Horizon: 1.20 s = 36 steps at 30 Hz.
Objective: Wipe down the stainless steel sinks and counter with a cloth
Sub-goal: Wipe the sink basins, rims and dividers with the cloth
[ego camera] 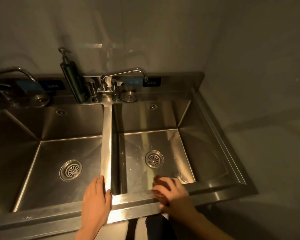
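Note:
Two stainless steel sinks sit side by side: the left sink (47, 179) and the right sink (163, 141), which has water drops on its floor. My left hand (95, 203) lies flat on the front rim where the divider (106, 144) meets it, and holds nothing. My right hand (173, 194) is blurred at the front rim of the right sink. Its fingers are curled over a small reddish-brown cloth (158, 185) pressed against the inner front edge. A white scrap (164, 215) shows under that wrist.
A swivel faucet (126, 73) with two taps stands behind the divider, next to a tall pump dispenser (73, 78). A second faucet (16, 71) is at the far left. Each sink has a drain strainer (154, 159). The wall closes in on the right.

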### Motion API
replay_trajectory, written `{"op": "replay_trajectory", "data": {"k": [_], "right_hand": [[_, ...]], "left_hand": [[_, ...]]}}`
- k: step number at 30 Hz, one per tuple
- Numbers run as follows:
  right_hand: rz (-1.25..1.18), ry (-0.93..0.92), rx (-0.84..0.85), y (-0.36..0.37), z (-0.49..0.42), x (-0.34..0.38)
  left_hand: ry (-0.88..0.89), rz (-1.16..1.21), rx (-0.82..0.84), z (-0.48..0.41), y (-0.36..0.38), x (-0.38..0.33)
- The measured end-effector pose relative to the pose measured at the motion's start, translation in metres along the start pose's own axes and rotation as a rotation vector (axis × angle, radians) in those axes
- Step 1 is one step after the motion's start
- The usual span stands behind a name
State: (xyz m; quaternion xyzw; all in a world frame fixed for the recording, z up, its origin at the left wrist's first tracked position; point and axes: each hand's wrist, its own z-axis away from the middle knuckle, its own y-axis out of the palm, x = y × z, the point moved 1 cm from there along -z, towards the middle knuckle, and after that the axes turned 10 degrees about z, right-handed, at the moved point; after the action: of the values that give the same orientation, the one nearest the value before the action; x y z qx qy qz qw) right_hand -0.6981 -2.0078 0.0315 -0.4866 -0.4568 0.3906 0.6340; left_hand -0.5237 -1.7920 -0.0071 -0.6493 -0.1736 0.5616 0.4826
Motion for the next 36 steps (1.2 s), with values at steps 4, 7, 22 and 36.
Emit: {"op": "replay_trajectory", "data": {"k": [4, 7, 22, 36], "right_hand": [[-0.063, 0.105, 0.098, -0.007, -0.025, -0.047], [-0.098, 0.138, 0.070, -0.013, -0.078, -0.063], [-0.718, 0.081, -0.003, 0.000, -0.384, -0.005], [-0.820, 0.273, 0.250, 0.088, -0.421, 0.014]], "left_hand": [[0.034, 0.025, 0.014, -0.033, 0.005, -0.018], [0.111, -0.005, 0.036, -0.064, 0.008, -0.028], [0.117, 0.091, 0.015, -0.103, 0.000, -0.039], [0.139, 0.047, 0.010, -0.105, -0.001, -0.039]]}}
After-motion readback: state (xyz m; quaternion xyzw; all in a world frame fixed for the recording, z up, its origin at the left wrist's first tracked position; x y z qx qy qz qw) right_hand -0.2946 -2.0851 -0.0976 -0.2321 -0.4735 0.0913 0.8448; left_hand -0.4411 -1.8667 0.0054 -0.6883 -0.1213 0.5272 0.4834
